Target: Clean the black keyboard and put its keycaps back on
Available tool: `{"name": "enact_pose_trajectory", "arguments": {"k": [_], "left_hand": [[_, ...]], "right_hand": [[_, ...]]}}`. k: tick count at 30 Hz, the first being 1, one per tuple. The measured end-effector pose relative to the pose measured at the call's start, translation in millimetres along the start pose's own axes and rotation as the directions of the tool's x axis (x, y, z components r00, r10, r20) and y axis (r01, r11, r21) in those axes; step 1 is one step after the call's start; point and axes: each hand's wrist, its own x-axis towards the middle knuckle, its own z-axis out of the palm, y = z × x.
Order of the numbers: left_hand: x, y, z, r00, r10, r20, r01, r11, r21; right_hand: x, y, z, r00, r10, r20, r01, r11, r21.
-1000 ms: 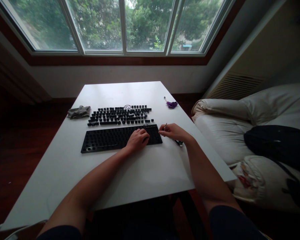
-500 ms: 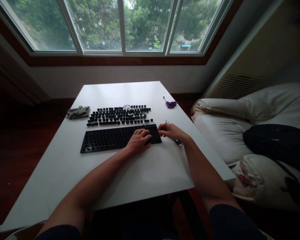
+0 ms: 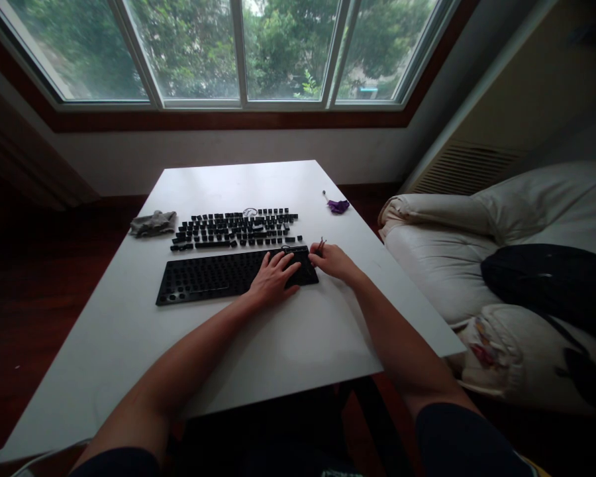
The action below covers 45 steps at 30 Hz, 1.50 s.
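A black keyboard base [image 3: 213, 270] without most of its caps lies on the white table. My left hand [image 3: 273, 278] rests across its right half, fingers spread flat and holding it against the tabletop. At the keyboard's right end my right hand [image 3: 334, 260] is closed in a pinch around a small tool with thin prongs [image 3: 322, 243]. The prongs stick up above the fingers; the tool's lower part is hidden. Behind the keyboard, loose black keycaps [image 3: 228, 230] lie sorted in several rows.
A crumpled grey cloth [image 3: 153, 224] lies at the table's left edge. Near the right edge is a purple cloth-like item [image 3: 338, 207] with a thin stick beside it. A cream sofa [image 3: 427, 228] with a black bag [image 3: 551, 278] stands to the right.
My left hand's fingers have stretched out and spread over the keyboard. My right hand has shifted slightly left, nearer the keyboard's right end, still gripping the pronged tool.
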Motion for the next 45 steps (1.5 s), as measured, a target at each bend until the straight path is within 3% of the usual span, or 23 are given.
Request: {"name": "enact_pose_trajectory", "arguments": {"k": [7,23,27,31,36,40,45], "left_hand": [[0.7,-0.7,1.4,1.0,-0.013,0.003,0.013,1.0,0.001],[1.5,-2.1,3.8,1.0,-0.015,0.002,0.015,1.0,0.014],[1.5,-1.9,3.4,1.0,-0.017,-0.002,0.017,1.0,0.007],[1.7,-1.5,2.8,1.0,-0.018,-0.002,0.018,1.0,0.003],[1.5,-1.1,2.3,1.0,-0.009,-0.004,0.009,1.0,0.009],[1.1,-0.5,1.5,1.0,-0.017,-0.009,0.017,1.0,0.001],[1.0,-0.3,1.2,1.0,-0.019,-0.008,0.019,1.0,0.003]], "right_hand": [[-1.1,-9.5,10.8,0.991,0.1,-0.089,-0.112,0.984,-0.136],[-1.5,-8.5,2.3,0.981,0.144,-0.127,-0.15,0.988,-0.045],[-2.9,-2.6,-2.9,0.992,0.041,-0.117,-0.033,0.997,0.068],[-3.1,13.3,-9.1,0.999,-0.043,-0.018,0.046,0.965,0.259],[-0.6,31.9,-10.5,0.996,-0.065,0.055,0.028,0.856,0.516],[2.3,35.4,-12.0,0.993,-0.066,0.101,-0.007,0.803,0.595],[9.0,36.7,-5.6,1.0,0.019,0.007,-0.019,0.778,0.628]]}}
